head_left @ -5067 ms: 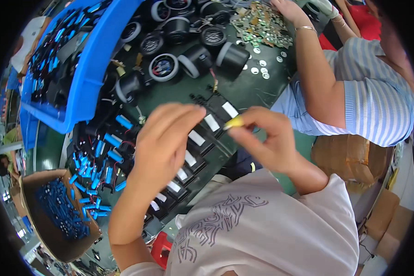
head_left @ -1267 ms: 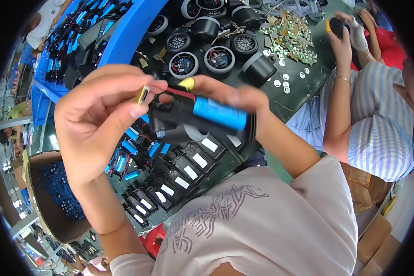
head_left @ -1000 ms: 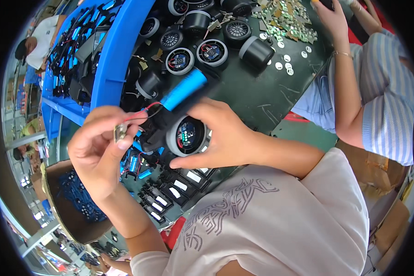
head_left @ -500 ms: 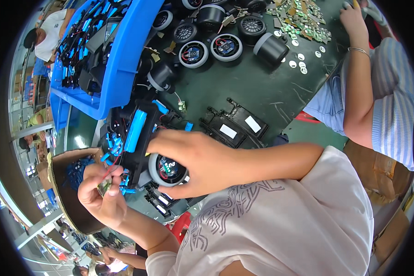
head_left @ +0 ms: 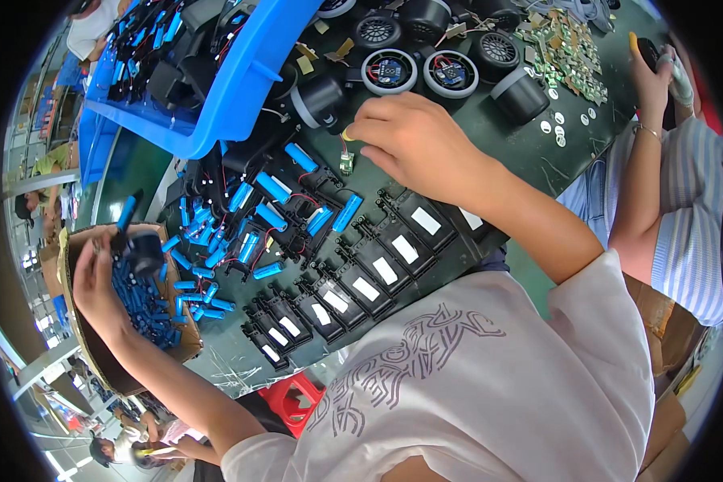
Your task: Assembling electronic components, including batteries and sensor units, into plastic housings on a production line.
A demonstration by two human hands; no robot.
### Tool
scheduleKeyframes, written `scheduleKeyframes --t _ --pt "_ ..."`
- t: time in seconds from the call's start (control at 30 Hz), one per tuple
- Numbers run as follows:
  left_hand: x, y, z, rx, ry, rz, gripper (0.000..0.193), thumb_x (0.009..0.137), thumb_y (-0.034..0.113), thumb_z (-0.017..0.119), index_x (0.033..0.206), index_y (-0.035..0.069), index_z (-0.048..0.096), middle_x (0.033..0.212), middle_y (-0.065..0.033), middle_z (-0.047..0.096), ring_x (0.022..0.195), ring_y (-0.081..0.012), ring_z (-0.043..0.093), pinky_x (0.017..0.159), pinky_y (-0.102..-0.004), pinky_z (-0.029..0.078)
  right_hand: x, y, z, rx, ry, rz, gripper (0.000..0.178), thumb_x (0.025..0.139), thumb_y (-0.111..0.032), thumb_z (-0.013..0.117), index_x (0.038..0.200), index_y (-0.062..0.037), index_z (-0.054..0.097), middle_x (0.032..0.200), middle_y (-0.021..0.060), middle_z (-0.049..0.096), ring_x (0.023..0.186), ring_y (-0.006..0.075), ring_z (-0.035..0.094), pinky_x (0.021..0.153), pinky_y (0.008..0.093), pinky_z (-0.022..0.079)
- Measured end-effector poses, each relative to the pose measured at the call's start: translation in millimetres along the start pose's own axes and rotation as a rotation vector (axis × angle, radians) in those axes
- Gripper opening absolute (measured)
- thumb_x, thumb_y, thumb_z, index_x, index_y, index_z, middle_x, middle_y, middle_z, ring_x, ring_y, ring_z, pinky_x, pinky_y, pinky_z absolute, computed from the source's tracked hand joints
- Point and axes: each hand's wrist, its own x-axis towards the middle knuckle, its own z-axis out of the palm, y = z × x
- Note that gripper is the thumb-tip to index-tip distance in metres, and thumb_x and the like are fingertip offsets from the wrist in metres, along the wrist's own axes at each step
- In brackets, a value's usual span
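My left hand (head_left: 96,281) is at the cardboard box (head_left: 72,249), its fingers closed at a blurred black round housing (head_left: 143,252) with a dark bluish stick-like part. Motion smears the exact grip. My right hand (head_left: 410,140) reaches over the table with thumb and forefinger drawn together at a thin wire. A small green circuit board (head_left: 346,163) is on that wire, below the fingertips. Just left of it lies a black motor-like housing (head_left: 320,100) with a grey ring. Blue cylindrical battery cells (head_left: 273,187) with red wires sit in black holders nearby.
A blue bin (head_left: 209,128) full of black parts and cells stands back left. Black trays (head_left: 377,269) with white labels line the table's front edge. Ringed wheel housings (head_left: 390,72) and a circuit-board pile (head_left: 562,52) lie behind. A co-worker's arm (head_left: 651,153) is at right.
My left hand has moved left to the box. My right hand has left the ringed housing beside the cells and moved up and right to the wire. The view has shifted, showing more trays.
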Motion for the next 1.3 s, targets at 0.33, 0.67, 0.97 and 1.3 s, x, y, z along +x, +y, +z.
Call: scheduleKeyframes --t 0.33,0.67,0.97,1.3 --pt "126 -100 -7 0.298 -0.007 0.059 0.033 0.085 0.01 0.068 0.114 -0.002 0.062 0.111 -0.0155 0.065 0.104 -0.0196 0.061 0.088 -0.028 0.047 15 -36 24 0.319 -0.335 0.075 0.025 0.075 -0.01 0.068 0.099 -0.0071 0.063 0.087 0.0084 0.06 0.086 0.0304 0.061 0.073 0.0415 0.05" --pt "-45 85 168 0.351 0.011 1.088 0.02 0.075 -0.01 0.06 0.094 -0.004 0.064 0.089 -0.0129 0.068 0.077 -0.0259 0.067 0.07 -0.0333 0.054 18 -17 34 0.347 -0.148 -0.329 0.007 0.074 -0.01 0.069 0.078 -0.0056 0.066 0.086 0.0029 0.06 0.083 0.0231 0.058 0.066 0.0349 0.049" --pt "-53 93 256 0.479 -0.598 1.206 0.028 0.069 0.011 0.057 0.095 0.007 0.065 0.105 -0.003 0.061 0.101 -0.0189 0.056 0.071 -0.0296 0.052 -28 -1 -31 1.327 0.524 0.297 0.008 0.087 0.002 0.061 0.095 0.0001 0.059 0.095 0.0116 0.067 0.088 0.0159 0.065 0.081 0.0278 0.051" --pt "-52 104 263 0.094 -0.512 0.759 0.015 0.07 -0.006 0.072 0.08 0.002 0.063 0.093 -0.009 0.065 0.084 -0.0183 0.063 0.057 -0.0257 0.052 -40 17 -23 0.607 0.411 0.592 0.015 0.075 -0.008 0.075 0.086 0.0014 0.07 0.075 0.0092 0.069 0.065 0.0107 0.063 0.06 0.0239 0.049"
